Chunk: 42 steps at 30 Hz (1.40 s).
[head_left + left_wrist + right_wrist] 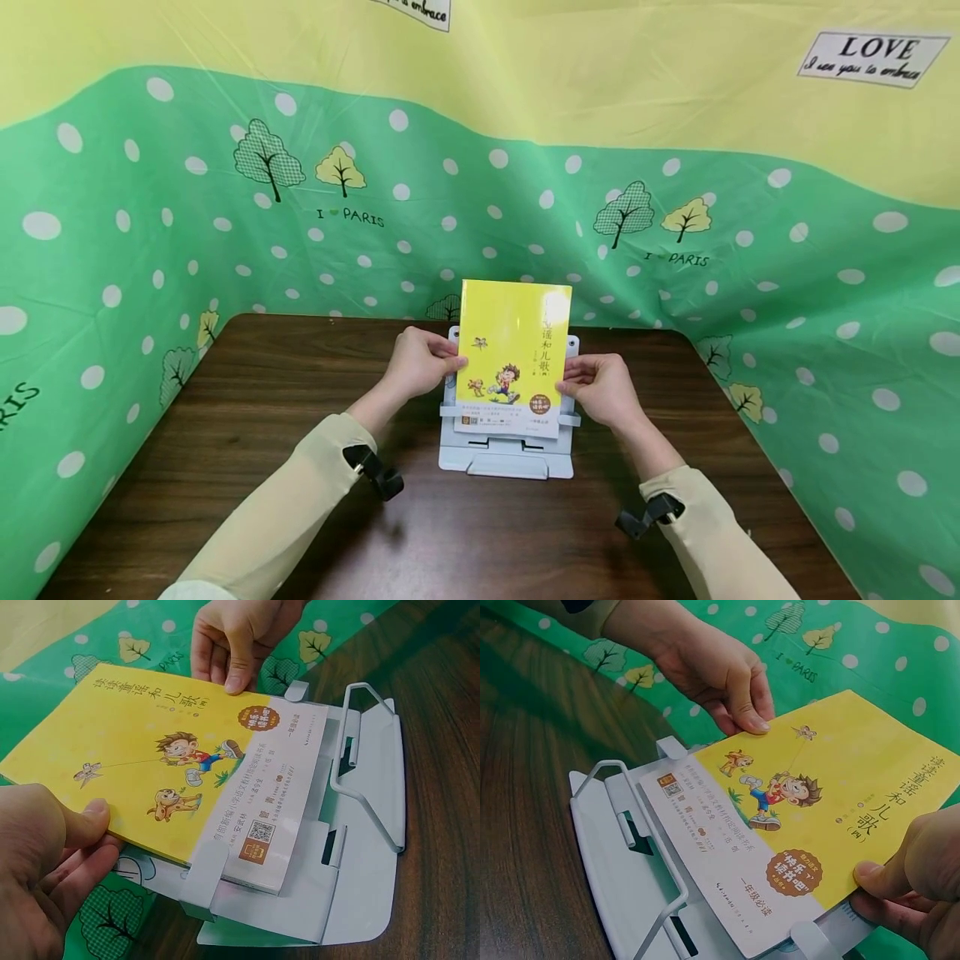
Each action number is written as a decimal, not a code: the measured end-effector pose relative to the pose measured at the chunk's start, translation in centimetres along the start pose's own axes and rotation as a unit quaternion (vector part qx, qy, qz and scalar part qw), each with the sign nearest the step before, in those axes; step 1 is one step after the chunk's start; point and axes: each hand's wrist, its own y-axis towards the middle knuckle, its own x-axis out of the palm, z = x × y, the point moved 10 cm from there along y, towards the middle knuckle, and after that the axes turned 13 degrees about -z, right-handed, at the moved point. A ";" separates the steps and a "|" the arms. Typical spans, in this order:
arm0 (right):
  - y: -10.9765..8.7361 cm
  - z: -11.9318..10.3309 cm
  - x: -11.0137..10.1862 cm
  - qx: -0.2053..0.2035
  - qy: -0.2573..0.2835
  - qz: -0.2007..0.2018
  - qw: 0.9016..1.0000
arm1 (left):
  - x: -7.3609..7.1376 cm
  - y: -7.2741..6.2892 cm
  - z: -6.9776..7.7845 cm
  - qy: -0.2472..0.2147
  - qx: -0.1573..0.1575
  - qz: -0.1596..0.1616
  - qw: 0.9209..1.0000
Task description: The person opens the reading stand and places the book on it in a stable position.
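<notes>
A yellow children's book [498,325] with a cartoon boy and a dog on its cover stands tilted back against a white book stand [453,454]. My left hand [418,362] pinches the book's left edge, thumb on the cover and fingers behind. On the opposite edge my right hand [602,390] holds it the same way. In the left wrist view, a white side clip [204,881] of the stand overlaps the lower edge of the book. The right wrist view shows the stand's wire bar [676,896] in front of the book's bottom end. Fingers behind the book are partly hidden.
The stand is on a dark brown wooden table [300,367]. Behind and on both sides hangs a green and yellow cloth [360,150] with white dots and printed trees. Black straps [375,473] sit on both sleeved forearms.
</notes>
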 end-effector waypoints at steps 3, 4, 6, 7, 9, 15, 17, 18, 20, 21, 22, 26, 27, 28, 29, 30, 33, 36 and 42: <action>0.0 -0.1 0.1 -0.003 -0.013 0.002 1.000 | 0.0 -0.1 0.0 0.008 0.003 0.000 1.000; 0.0 -0.1 0.1 -0.005 -0.016 0.002 1.000 | 0.1 -0.1 0.0 0.011 0.004 0.000 1.000; -0.1 -0.2 0.2 -0.008 -0.022 0.002 1.000 | 0.1 -0.1 0.0 0.016 0.007 0.000 1.000; -0.1 -0.3 0.2 -0.006 -0.024 0.003 1.000 | 0.1 -0.2 0.1 0.020 0.009 0.000 1.000; -0.2 -0.3 0.3 -0.004 -0.029 0.004 1.000 | 0.1 -0.3 0.1 0.026 0.013 0.000 1.000; -0.4 -0.4 0.4 -0.001 -0.040 0.002 0.999 | 0.2 -0.5 0.1 0.039 0.014 0.000 0.999; -0.5 -0.4 0.5 -0.003 -0.043 0.001 0.999 | 0.3 -0.5 0.1 0.040 0.013 0.000 0.999; -0.5 -0.4 0.5 -0.005 -0.044 0.001 0.999 | 0.3 -0.6 0.1 0.040 0.013 0.000 0.999; -0.5 -0.3 0.6 -0.003 -0.046 0.002 0.999 | 0.4 -0.6 0.1 0.044 0.014 0.000 0.999; -0.5 -0.3 0.6 -0.003 -0.047 0.003 0.999 | 0.4 -0.7 0.1 0.047 0.015 0.000 0.999; -0.6 -0.3 0.6 -0.002 -0.048 0.002 0.999 | 0.5 -0.7 0.1 0.050 0.017 0.000 0.999; -0.7 -0.2 0.8 0.002 -0.054 0.002 0.999 | 0.6 -0.7 0.2 0.065 0.025 -0.001 0.998; -0.7 -0.2 0.9 0.003 -0.056 0.001 0.998 | 0.6 -0.8 0.3 0.067 0.026 -0.001 0.997; -0.8 -0.2 0.9 0.004 -0.059 0.000 0.998 | 0.7 -0.8 0.3 0.070 0.026 -0.002 0.997; -0.9 -0.2 0.9 0.005 -0.060 0.000 0.998 | 0.7 -0.8 0.2 0.072 0.025 -0.002 0.997; -0.9 -0.2 0.9 0.007 -0.061 -0.001 0.998 | 0.7 -0.8 0.2 0.074 0.024 -0.003 0.997; -1.0 -0.1 1.0 0.010 -0.063 -0.002 0.998 | 0.8 -0.9 0.1 0.079 0.019 -0.004 0.997; -1.1 -0.1 1.0 0.009 -0.064 -0.002 0.998 | 0.9 -0.9 0.1 0.082 0.016 -0.007 0.997; -1.1 -0.1 1.1 0.007 -0.074 0.002 0.997 | 1.0 -1.0 0.2 0.086 0.018 -0.007 0.996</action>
